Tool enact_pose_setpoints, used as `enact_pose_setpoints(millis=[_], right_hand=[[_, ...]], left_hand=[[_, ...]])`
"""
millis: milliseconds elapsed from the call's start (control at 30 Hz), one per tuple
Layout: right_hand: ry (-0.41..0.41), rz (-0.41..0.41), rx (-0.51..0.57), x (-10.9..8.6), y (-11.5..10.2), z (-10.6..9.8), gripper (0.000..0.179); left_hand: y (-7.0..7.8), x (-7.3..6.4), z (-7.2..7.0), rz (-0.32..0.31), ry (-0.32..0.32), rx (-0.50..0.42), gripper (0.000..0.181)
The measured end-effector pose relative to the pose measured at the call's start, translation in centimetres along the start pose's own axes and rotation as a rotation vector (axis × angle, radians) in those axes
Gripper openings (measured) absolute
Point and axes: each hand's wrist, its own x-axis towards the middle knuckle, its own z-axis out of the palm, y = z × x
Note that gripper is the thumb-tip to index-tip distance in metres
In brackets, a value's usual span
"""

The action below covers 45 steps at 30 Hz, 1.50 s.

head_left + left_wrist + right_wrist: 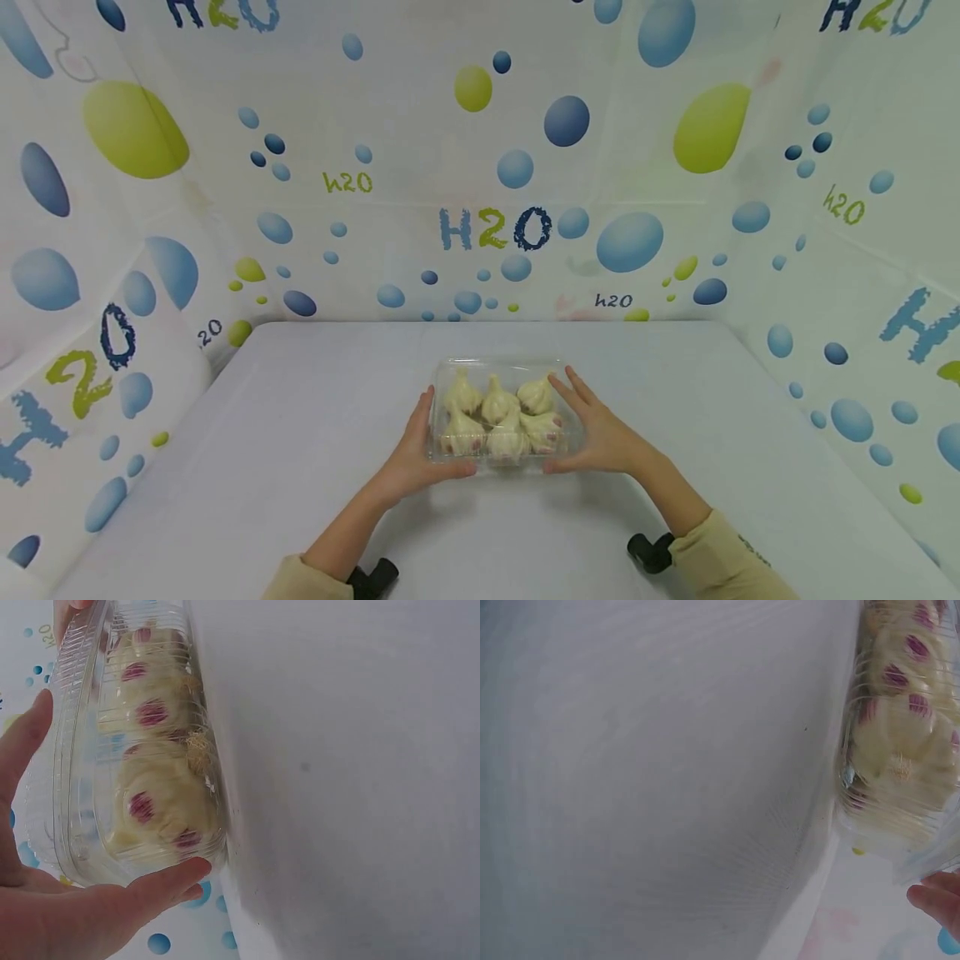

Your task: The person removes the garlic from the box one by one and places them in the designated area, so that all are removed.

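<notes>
A clear plastic clamshell container, its lid closed, is at the middle of the white table. Through its ribbed walls show several pale garlic bulbs with purple patches. My left hand grips the container's left end, the thumb along the front edge and the fingers up the side. At the other end my right hand holds it the same way, fingers spread toward the back corner. In the right wrist view just a few fingertips show by the container's corner; the rest of that hand is out of frame.
The white table reaches back to a wall sheet printed with blue and green drops and lettering. Similar sheets hang at both sides. Black devices sit at both wrists, by the beige sleeves.
</notes>
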Motion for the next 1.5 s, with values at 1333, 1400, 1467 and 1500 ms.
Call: enact_pose_setpoints(millis=[1333,1400,1467,1500], right_hand=[[0.013,-0.057,-0.123,0.38,-0.19,-0.61,0.097],[0.021,-0.062,-0.131,0.44,-0.23,-0.61,0.095],[0.027,-0.064,-0.141,0.49,-0.27,-0.58,0.094],[0.028,-0.064,-0.143,0.51,-0.29,-0.57,0.094]], left_hand=[[0.22,-0.09,0.68,0.056,0.077,-0.066,0.114],[0.22,-0.14,0.69,0.059,0.074,-0.066,0.113],[0.24,-0.18,0.69,0.061,0.073,-0.062,0.113],[0.25,-0.19,0.70,0.063,0.072,-0.061,0.113]])
